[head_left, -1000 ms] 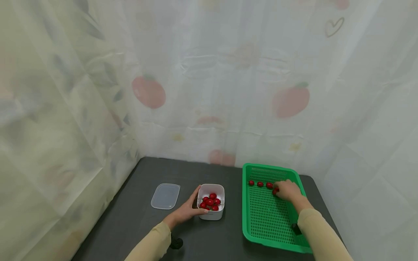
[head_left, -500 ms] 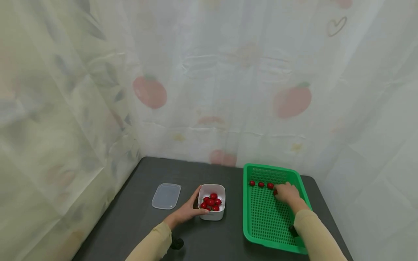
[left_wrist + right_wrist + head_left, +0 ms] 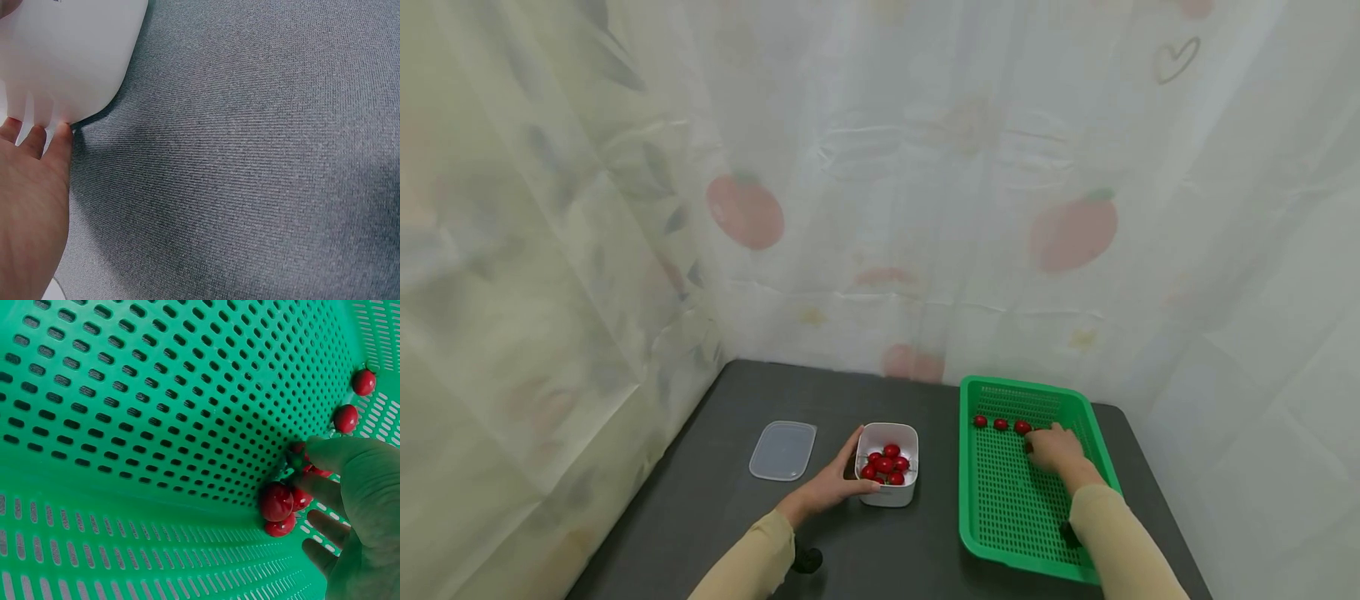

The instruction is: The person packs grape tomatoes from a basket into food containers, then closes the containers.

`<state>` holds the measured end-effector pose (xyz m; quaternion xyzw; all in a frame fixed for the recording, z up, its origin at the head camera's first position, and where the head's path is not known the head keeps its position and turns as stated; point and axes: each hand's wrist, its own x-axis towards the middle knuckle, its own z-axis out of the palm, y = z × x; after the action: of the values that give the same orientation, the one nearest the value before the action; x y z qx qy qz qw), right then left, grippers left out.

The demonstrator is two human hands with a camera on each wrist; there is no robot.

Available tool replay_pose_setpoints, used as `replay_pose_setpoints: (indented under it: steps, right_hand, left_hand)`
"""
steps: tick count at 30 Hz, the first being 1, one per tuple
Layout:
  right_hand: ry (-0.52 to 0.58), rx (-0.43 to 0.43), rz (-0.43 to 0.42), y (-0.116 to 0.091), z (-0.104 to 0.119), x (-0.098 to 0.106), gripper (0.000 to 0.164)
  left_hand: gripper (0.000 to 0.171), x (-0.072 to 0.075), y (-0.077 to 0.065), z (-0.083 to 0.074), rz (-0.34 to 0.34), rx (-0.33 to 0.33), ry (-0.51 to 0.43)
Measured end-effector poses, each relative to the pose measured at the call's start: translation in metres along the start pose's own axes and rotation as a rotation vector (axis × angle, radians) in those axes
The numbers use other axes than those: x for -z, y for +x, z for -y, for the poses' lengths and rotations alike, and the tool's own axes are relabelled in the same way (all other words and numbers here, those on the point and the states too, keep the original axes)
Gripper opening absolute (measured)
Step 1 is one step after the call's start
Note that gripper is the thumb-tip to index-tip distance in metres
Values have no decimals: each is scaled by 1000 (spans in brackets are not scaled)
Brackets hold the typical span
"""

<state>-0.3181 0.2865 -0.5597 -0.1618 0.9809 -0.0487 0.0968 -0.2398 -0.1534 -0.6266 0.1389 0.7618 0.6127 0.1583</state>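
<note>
A square white container (image 3: 887,497) with several cherry tomatoes (image 3: 885,465) inside stands mid-table. My left hand (image 3: 829,486) grips it from the left, thumb on the near side and fingers around the far left. In the left wrist view, fingertips of the left hand (image 3: 31,187) press on the container's wall (image 3: 75,62). Inside the green basket (image 3: 967,500), my right hand (image 3: 1060,450) reaches to the far right part. In the right wrist view, thumb and index finger of the right hand (image 3: 375,494) pinch a cherry tomato (image 3: 299,456) with a green top, partly hidden by them.
Beside the pinched one, several cherry tomatoes (image 3: 275,501) cluster against the basket wall. More form a row, with one tomato (image 3: 980,422) at its left end. A translucent lid (image 3: 782,451) lies left of the container on the dark table (image 3: 700,500). Curtains (image 3: 880,208) stand behind.
My right hand has shifted slightly left and toward me within the basket, its fingertips closing on a tomato. The left hand and container have stayed in place.
</note>
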Motion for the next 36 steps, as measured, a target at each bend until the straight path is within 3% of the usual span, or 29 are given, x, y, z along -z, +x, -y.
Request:
replay_pose_setpoints:
  steps: [10,16,36]
  right_hand:
    - [85,142,-67,-4,2,-6,21]
    - [139,184,-63,-4,7,-5,22]
    - [97,104,-39,0,4,-10,22]
  left_hand:
    - [109,2,0,-3,-3,-10,3]
    - [111,3,-1,-4,0,-5,11]
    - [112,4,0,-1,-1,-1,10]
